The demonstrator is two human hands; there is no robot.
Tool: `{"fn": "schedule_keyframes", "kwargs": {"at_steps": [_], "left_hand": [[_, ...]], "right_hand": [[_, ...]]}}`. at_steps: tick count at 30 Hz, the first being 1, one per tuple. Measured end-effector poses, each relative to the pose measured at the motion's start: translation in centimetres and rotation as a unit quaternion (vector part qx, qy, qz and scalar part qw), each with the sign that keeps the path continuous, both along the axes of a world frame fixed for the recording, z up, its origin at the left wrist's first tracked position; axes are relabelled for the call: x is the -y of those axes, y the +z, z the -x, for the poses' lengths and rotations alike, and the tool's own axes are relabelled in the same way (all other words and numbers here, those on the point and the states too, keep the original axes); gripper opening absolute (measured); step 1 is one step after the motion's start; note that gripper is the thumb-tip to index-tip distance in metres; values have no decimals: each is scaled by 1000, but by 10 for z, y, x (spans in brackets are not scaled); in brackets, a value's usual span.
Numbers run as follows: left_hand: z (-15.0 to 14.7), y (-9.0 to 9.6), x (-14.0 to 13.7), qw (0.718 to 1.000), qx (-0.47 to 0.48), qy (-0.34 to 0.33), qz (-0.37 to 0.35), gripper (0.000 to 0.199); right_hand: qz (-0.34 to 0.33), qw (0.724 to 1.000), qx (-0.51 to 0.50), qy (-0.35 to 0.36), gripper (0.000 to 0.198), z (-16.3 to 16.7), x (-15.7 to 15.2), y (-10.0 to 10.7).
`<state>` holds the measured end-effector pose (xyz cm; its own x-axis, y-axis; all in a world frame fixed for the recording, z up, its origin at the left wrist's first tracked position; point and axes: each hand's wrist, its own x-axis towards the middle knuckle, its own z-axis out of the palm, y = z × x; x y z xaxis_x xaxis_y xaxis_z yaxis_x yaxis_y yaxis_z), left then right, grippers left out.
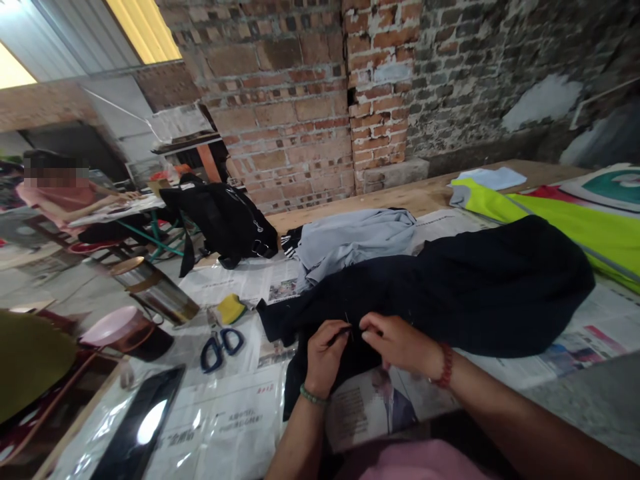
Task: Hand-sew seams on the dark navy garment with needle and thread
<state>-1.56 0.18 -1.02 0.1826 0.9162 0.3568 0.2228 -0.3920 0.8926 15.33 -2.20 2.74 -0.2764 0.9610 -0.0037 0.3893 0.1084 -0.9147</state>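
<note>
While the 2 hands sit just apart, the left hand (326, 357) pinches a fold of the dark navy cloth garment (500, 287); the right hand (395, 341) curls nearby, its grip impossible to tell. Rumpled and matte, the garment lies under and beyond both, narrow leftward, broad and rounded rightward.

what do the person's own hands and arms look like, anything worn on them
The left hand has a green beaded-looking bracelet at its wrist; the right hand has a chunkier red bracelet. Both are ungloved, and the visible forearms are bare of sleeves.
</note>
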Motion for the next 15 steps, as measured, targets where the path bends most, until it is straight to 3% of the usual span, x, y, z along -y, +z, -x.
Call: {"fn": "schedule_keyframes", "kwargs": {"at_steps": [3,5,8,11,15], "left_hand": [[1,0,-1,999,23,1,28,13],[1,0,-2,999,31,-6,34,12],[2,0,-1,999,30,-16,23,11],[3,-3,-1,999,31,-11,10,12],[3,-6,-1,998,45,-21,23,12]], "right_hand": [[-156,980,56,-109,17,-18,-12,14],[-185,969,45,-155,18,-22,-25,14],[-54,996,-35,-69,19,-15,-43,0],[86,985,-148,31,23,0,-48,-18],[108,965,-239,25,23,10,-43,-32]]}}
